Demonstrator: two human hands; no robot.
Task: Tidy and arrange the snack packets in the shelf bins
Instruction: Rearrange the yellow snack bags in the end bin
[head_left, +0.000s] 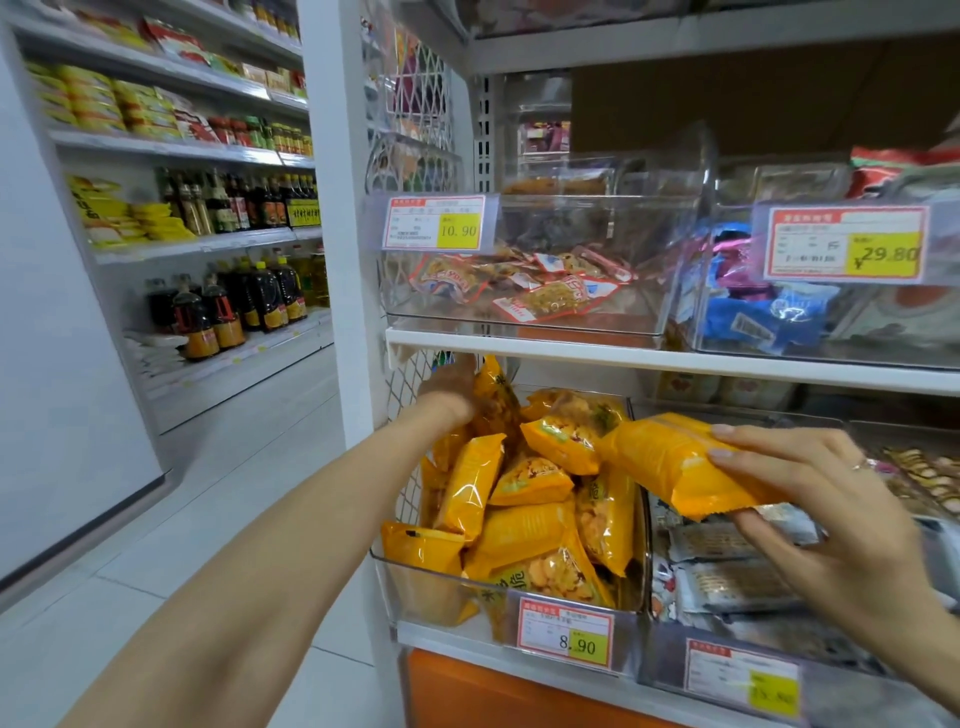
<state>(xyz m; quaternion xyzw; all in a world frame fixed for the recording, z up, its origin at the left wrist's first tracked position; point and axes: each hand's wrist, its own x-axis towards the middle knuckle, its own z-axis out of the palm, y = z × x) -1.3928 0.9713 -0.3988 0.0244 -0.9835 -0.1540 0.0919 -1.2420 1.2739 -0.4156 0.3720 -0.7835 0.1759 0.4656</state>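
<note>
A clear plastic bin (415, 577) on the lower shelf holds several yellow snack packets (524, 530), piled loosely. My left hand (449, 389) reaches deep into the back of this bin, just under the upper shelf board, and grips an upright yellow packet (496, 395). My right hand (815, 493) hovers over the bin's right side and pinches another yellow packet (670, 462) between fingers on top and thumb below; this packet lies tilted, its end pointing left into the bin.
Right of the yellow bin, a second bin (727, 670) holds grey-wrapped packets. On the upper shelf stand a bin of red-and-white packets (524, 291) and a bin of blue packets (763, 317). Price tags hang on the bin fronts. An aisle with bottle shelves (218, 218) lies left.
</note>
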